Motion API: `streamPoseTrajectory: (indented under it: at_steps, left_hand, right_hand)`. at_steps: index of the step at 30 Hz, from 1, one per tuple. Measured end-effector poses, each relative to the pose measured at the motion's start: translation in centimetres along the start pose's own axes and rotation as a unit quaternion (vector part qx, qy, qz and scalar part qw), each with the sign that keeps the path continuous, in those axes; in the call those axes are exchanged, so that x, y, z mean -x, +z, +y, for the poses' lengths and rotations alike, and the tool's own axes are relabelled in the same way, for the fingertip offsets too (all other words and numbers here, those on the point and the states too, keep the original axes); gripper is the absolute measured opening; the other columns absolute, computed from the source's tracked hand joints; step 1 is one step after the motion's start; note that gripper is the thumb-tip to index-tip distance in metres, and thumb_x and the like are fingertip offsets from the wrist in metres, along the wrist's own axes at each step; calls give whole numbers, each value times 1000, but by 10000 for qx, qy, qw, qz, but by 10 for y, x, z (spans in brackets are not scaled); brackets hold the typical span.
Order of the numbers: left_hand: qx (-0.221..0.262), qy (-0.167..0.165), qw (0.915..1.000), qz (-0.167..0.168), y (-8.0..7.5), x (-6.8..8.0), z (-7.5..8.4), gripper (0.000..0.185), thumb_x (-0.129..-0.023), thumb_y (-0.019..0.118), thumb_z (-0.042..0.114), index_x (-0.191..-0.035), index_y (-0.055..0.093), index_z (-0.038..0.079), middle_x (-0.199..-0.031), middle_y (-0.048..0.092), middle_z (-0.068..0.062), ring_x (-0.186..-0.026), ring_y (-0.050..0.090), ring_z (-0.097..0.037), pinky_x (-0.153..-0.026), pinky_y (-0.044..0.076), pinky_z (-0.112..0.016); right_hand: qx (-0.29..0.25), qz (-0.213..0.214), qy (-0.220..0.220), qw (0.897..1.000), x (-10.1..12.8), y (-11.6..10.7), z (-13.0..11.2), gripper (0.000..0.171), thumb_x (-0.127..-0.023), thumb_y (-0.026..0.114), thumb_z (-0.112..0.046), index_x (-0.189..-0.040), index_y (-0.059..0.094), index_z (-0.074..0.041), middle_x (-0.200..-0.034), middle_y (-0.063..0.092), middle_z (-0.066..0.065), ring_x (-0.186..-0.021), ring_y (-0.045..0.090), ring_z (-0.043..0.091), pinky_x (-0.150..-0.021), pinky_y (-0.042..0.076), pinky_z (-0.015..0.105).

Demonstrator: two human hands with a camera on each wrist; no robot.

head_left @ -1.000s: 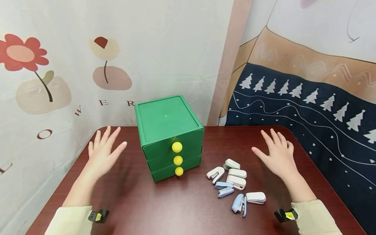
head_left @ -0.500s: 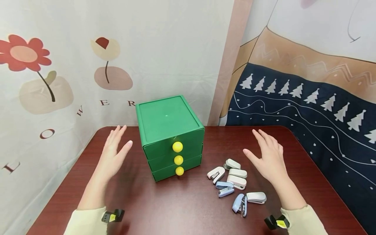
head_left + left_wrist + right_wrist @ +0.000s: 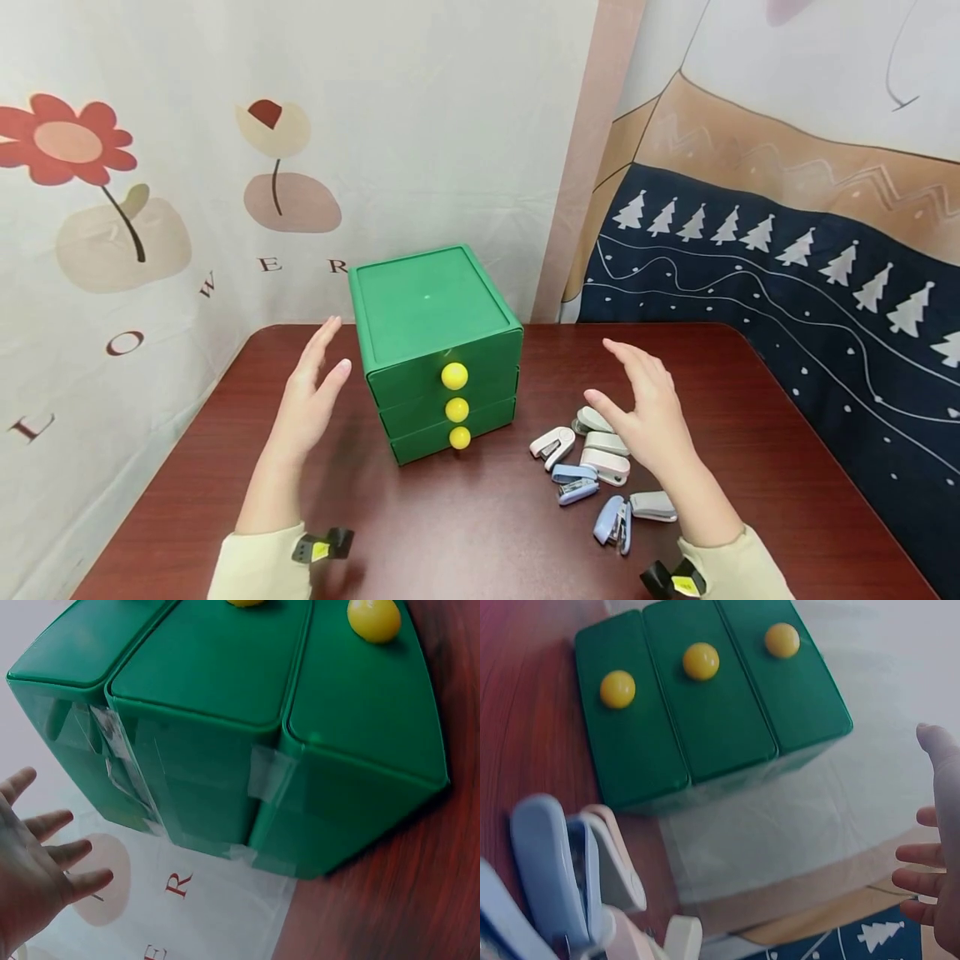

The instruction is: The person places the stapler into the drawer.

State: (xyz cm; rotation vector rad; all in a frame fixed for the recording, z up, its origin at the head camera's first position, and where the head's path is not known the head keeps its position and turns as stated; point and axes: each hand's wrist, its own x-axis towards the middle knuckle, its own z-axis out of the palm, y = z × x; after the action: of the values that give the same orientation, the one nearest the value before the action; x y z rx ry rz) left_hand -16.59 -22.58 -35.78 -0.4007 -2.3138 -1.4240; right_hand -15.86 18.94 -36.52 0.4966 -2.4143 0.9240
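Note:
A green box with three drawers [image 3: 435,308], each with a round yellow knob [image 3: 454,376], stands at the back middle of the table, all drawers closed. My left hand [image 3: 303,408] hovers left of it, fingers extended and holding nothing. In the left wrist view, strips of clear tape [image 3: 270,771] run along the box's side. Several small staplers, white [image 3: 553,446] and light blue [image 3: 615,523], lie clustered right of the box. Above them, my right hand [image 3: 648,408] is raised with fingers spread and nothing held; it overlaps part of the cluster in the head view.
The dark red-brown table [image 3: 450,533] has its back edge against a pale curtain [image 3: 420,125] printed with flowers. A navy cloth with white trees [image 3: 750,258] hangs along the right side.
Both hands have moved inward: the left rightward toward the green box, the right leftward over the staplers. The box and staplers have stayed where they were.

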Motion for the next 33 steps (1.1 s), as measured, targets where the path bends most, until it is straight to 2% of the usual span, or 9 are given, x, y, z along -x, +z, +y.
streamPoseTrajectory:
  at_steps: [4, 6, 12, 16, 26, 33]
  left_hand:
    - [465, 161, 9988, 42, 6, -2, 0, 54, -99, 48, 6, -150, 32, 10, -152, 29, -10, -139, 25, -26, -108, 23, -30]
    - [703, 198, 9973, 59, 9, -3, -1, 52, -99, 46, 5, -150, 33, 8, -151, 32, -10, -139, 27, -24, -106, 25, -25]
    - [1335, 272, 9907, 40, 18, -6, -6, 50, -98, 43, 0, -148, 34, 3, -150, 33, -14, -136, 31, -17, -106, 25, -24]
    - [1519, 303, 9879, 116, 21, -6, -8, 51, -97, 44, -2, -147, 36, 3, -149, 34, -15, -134, 34, -17, -105, 27, -23]
    - [1518, 333, 9875, 253, 24, -6, -16, 51, -96, 47, -1, -145, 39, 4, -147, 38, -11, -130, 38, -18, -102, 29, -24]
    - [1522, 207, 9880, 146, 22, -5, -16, 52, -96, 47, 0, -146, 38, 7, -146, 38, -6, -128, 38, -19, -98, 32, -23]
  right_hand:
    - [-149, -22, -84, 9999, -1, 8, -8, 63, -83, 75, -27, -138, 49, -13, -134, 51, 10, -122, 43, 29, -98, 27, 59]
    - [-237, -35, -108, 9997, -3, 12, -13, 62, -83, 75, -26, -138, 49, -14, -134, 51, 9, -122, 43, 28, -97, 28, 58]
    - [-702, -63, -244, 9972, -5, 25, -26, 60, -82, 75, -23, -136, 51, -15, -133, 52, 4, -119, 45, 24, -95, 33, 53]
    - [-867, -7, -372, 9955, -6, 34, -32, 57, -81, 76, -21, -134, 54, -13, -130, 53, 3, -115, 48, 22, -94, 35, 49]
    - [-1253, -125, -373, 9913, -9, 59, -43, 51, -84, 74, -25, -131, 56, -14, -126, 56, 0, -110, 52, 21, -90, 42, 45]
    - [-1450, -283, -440, 9880, -12, 74, -50, 47, -87, 72, -26, -130, 57, -12, -124, 58, 0, -110, 52, 18, -90, 43, 44]
